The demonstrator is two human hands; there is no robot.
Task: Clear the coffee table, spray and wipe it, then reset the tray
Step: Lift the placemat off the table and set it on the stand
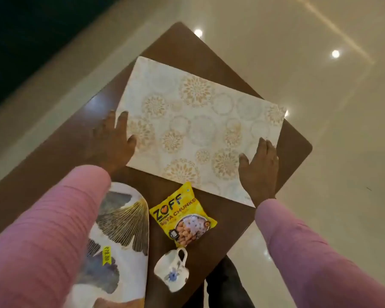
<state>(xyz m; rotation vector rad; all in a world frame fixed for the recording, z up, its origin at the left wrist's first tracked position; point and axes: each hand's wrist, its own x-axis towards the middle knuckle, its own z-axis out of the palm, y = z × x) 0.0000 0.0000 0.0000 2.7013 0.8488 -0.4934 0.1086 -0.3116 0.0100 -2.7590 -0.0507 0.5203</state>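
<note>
Fingers of both hands, left (pixel 117 141) and right (pixel 259 165), lie spread flat on the placemat (pixel 200 125), gripping nothing.

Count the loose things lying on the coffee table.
4: a placemat under both hands, a yellow snack packet below it, a mug nearest the camera, a patterned tray partly hidden by the left sleeve.

A: What colours are on the coffee table (pixel 293 143)?

B: It is dark brown. The placemat (pixel 200 121) is cream with gold floral medallions and pale grey rings.

A: And nearer?

B: A yellow snack packet (pixel 182 215) with dark lettering, a white cup (pixel 171 271) with a blue flower, a white tray (pixel 125 241) with grey-and-gold fan leaves. Pink sleeves (pixel 320 252).
</note>
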